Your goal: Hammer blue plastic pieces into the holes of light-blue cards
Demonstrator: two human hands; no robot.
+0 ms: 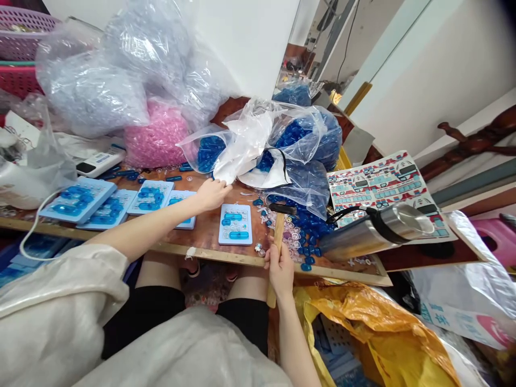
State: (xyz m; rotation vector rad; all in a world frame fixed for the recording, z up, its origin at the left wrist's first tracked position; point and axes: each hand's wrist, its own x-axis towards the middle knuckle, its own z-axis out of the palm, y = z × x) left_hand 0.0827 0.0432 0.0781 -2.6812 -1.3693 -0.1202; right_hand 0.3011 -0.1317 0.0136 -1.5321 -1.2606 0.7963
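Observation:
My right hand point(279, 263) is wrapped around the wooden handle of a hammer point(278, 231), its dark head pointing away from me above loose parts. My left hand point(214, 193) reaches across the table to the lower edge of a crumpled white sheet point(242, 145). Its fingers are curled, and what they hold is hidden. Between the hands lies a light-blue tray point(236, 239) with translucent blue and clear pieces on it. Similar trays point(150, 197) are lined up by my left forearm. Loose blue pieces point(312, 236) are scattered right of the hammer.
Clear bags of blue parts point(322, 134) stand behind the hands, with a bag of pink pieces point(155, 134) further left. A steel flask point(374, 231) leans at right beside a printed sticker sheet point(387, 188). A yellow sack point(371, 322) sits below the table edge.

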